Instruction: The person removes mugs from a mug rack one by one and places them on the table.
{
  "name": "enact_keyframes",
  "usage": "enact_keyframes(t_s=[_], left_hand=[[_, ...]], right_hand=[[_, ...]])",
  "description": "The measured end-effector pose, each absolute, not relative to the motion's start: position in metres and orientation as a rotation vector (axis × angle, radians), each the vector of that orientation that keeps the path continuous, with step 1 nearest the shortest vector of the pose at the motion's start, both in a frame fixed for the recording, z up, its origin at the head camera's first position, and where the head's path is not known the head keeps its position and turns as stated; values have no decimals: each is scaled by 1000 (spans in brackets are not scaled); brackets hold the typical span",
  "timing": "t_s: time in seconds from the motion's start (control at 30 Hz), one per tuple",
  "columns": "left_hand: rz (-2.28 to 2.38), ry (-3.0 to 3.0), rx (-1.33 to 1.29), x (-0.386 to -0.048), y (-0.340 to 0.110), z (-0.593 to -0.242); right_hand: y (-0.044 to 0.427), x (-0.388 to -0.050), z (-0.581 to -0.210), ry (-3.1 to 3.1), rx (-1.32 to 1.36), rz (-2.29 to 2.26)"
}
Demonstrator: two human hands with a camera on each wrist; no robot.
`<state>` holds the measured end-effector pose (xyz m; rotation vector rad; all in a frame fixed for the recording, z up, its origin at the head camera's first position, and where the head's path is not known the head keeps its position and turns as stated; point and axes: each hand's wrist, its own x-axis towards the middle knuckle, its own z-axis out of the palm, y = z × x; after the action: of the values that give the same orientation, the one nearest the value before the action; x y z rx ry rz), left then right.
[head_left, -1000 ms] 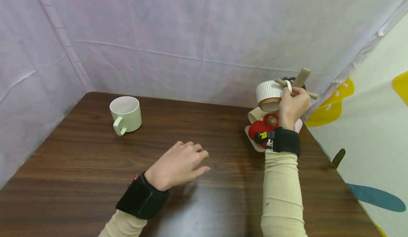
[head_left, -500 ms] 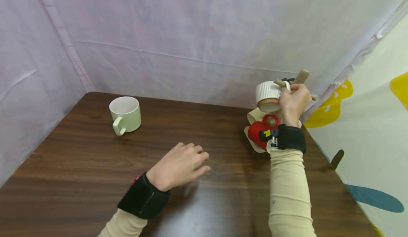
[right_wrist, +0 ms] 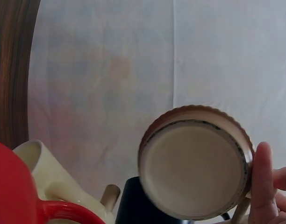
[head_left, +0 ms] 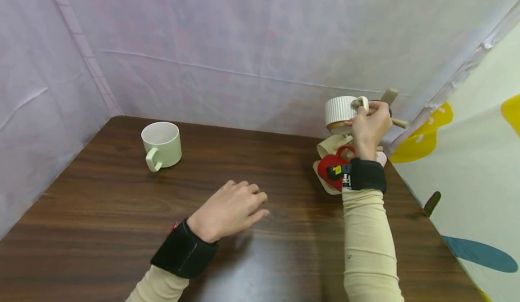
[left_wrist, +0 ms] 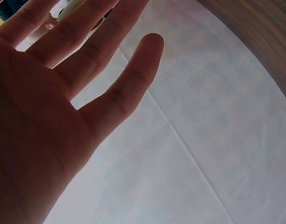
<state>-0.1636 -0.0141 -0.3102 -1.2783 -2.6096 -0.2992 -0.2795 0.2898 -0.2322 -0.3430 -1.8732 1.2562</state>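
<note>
Mug (head_left: 339, 111), white and ribbed, is sitting between two and three o'clock in the head view, right hand (head_left: 370, 123) pinching its handle (head_left: 366, 104); left hand (head_left: 230, 209) is hovering loose-fingered at seven, holding nothing. Tilting could be snagging the handle on the rack (head_left: 390, 96). Right wrist view is showing a dark mug (right_wrist: 140, 205) at six; head view is mostly hiding it.

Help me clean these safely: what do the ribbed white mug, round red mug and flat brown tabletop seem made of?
Ribbed white mug: probably ceramic, tan base band matte, seemingly unglazed. Round red mug: glossy highlight on handle; perhaps glazed ceramic or enamel. Flat brown tabletop: streaky grain, slight sheen; wood or laminate.
</note>
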Motion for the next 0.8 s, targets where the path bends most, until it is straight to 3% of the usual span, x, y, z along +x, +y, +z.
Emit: enact_keyframes(t_s=[0.57, 0.8], left_hand=[[-304, -2583, -1261, -165, -15, -309], [-323, -2607, -1279, -167, -14, -310]], right_hand=[[281, -276, -240, -1891, -102, 1441], [279, -270, -248, -1889, -131, 1466]])
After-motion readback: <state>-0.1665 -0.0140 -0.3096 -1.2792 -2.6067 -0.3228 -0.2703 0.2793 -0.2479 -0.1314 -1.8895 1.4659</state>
